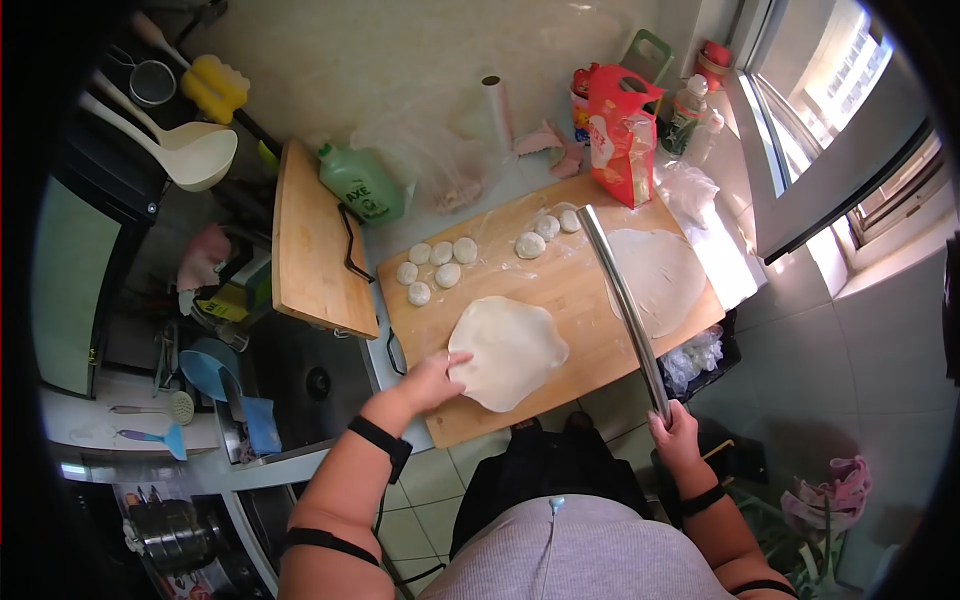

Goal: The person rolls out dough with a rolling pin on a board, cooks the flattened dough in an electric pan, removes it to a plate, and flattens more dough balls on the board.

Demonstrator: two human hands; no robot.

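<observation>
A round, floured sheet of dough (508,350) lies near the front of the wooden board (590,375). My left hand (435,380) grips its left edge, with the thumb side on top and the other fingers partly hidden. In my right hand (677,432) is the lower end of a long metal rolling pin (625,305), which slants up and left over the board. Right of the pin, partly behind it, rests a second flat dough sheet (660,280). Small dough balls sit toward the back: several in a left group (449,275) and several in a right group (530,244).
Behind the board stand a green AXE bottle (362,185), a plastic bag (445,165) and a red flour bag (622,140). Another wooden board (318,245) leans at the left, by the sink (310,375). An open window (850,130) juts in at the right.
</observation>
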